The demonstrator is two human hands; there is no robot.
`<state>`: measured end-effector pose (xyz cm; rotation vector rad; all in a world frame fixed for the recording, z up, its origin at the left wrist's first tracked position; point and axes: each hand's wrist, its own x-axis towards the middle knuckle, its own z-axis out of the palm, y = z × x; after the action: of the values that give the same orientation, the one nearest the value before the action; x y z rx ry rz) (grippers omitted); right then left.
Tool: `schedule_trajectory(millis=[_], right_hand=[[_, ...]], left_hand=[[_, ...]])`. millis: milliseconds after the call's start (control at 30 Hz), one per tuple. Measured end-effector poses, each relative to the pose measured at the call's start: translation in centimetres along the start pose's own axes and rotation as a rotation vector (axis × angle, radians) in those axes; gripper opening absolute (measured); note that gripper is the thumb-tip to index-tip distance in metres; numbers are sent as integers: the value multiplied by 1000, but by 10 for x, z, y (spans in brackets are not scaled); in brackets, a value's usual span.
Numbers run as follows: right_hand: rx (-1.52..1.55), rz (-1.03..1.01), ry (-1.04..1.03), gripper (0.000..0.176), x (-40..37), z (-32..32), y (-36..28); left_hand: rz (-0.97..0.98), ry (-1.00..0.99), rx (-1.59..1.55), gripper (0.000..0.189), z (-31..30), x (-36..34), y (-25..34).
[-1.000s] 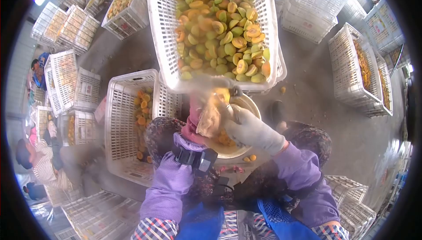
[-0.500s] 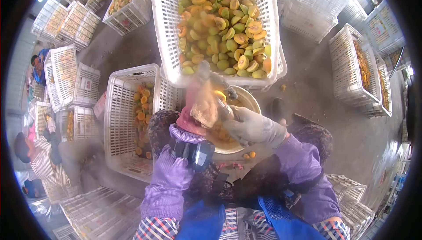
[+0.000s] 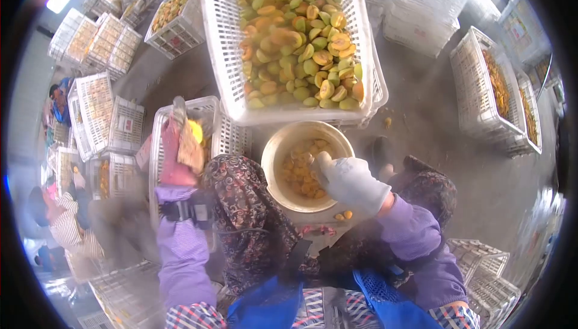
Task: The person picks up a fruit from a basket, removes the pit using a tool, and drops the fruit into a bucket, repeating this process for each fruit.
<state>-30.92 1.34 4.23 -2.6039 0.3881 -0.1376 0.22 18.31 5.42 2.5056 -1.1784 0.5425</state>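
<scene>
My left hand [image 3: 179,151], in a pink glove with a tan patch, is over the white crate on the left. A bright yellow fruit half [image 3: 194,131], apricot-like, shows between its fingers and thumb; the hand is slightly blurred. My right hand [image 3: 355,183], in a pale grey glove, is closed above the right side of a cream bucket [image 3: 270,175]. What it grips is mostly hidden; only a small greyish end shows at the fingers. Brownish-orange pits or pieces [image 3: 301,166] lie in the bucket. Ahead, a large white crate [image 3: 226,58] holds many green and orange fruit halves [image 3: 301,46].
The left crate [image 3: 158,125] stands beside my left knee. Two small orange pieces [image 3: 344,215] lie on the floor by the bucket. Filled crates [image 3: 490,97] stand at right, with stacked crates [image 3: 123,115] at left. Another person in stripes [image 3: 66,220] sits far left.
My left hand has moved left from above the bucket to over the left crate, with the yellow fruit half. My right hand stays near the bucket, whose inside now shows.
</scene>
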Motion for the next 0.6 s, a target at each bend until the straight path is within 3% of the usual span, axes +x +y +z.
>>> schedule_trajectory(millis=[100,167,233,333,467,500,600], right_hand=[[-34,-6,-38,18,-4,-2,-3],[-46,14,11,16,0,-13,-7],[16,55,150,14,4,-30,-10],[207,155,437,12,14,-58,-4],[387,271,589,16,9,-82,20],[383,273,635,16,8,-85,24],[440,320,675,17,3,-93,28]], left_hand=[[-188,-381,-173,40,-24,19,0],[-93,-403,-457,42,-19,31,43],[339,-343,-368,42,30,37,69],[151,-617,-467,46,67,62,164],[-123,-816,-404,48,131,69,212],[-71,-774,-312,49,135,68,217],[-85,-686,-446,50,142,59,221]])
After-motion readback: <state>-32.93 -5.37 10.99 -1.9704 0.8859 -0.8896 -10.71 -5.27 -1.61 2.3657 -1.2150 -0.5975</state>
